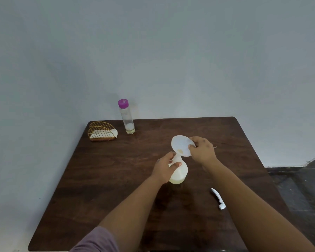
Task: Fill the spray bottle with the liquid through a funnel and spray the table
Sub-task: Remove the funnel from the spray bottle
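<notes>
A white translucent spray bottle (179, 174) with pale liquid in it stands without its head near the middle of the dark wooden table (116, 179). My left hand (165, 169) grips its shoulder and neck. A white funnel (181, 145) sits tilted in the neck, a little yellowish liquid in its bowl. My right hand (202, 150) pinches the funnel's right rim. The white spray head (218, 198) lies on the table to the right, beside my right forearm. A clear bottle with a purple cap (126, 118), nearly empty, stands at the back left.
A gold wire napkin holder (102, 131) with white napkins sits at the table's back left corner. A pale wall runs behind and to the left of the table. Dark floor shows to the right.
</notes>
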Motion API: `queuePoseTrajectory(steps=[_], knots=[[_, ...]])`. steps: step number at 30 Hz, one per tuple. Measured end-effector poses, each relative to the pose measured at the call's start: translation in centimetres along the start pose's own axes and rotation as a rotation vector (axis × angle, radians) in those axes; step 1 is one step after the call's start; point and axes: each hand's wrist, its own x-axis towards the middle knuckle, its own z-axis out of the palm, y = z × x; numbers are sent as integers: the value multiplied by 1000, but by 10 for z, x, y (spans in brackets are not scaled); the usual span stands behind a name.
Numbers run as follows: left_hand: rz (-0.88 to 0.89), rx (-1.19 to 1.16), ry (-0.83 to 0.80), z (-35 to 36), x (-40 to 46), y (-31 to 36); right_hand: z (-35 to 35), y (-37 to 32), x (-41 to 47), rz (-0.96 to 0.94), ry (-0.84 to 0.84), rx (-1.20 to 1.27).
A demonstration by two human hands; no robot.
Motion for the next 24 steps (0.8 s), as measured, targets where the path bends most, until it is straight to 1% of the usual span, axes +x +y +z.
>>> queuePoseTrajectory(steps=[7,13,14,18,24], knots=[[-15,-12,15,1,-2,2,1,-6,-4,-105,3,-39],[-37,10,-10,1,-2,3,-1,-3,-4,-45,-8,-7],[-41,20,-13,1,-3,3,-2,-1,-4,-3,-14,36],[-22,82,-7,3,-4,3,-8,1,-2,222,-60,348],[13,89,-3,-2,-3,7,-15,-1,-2,328,-171,573]])
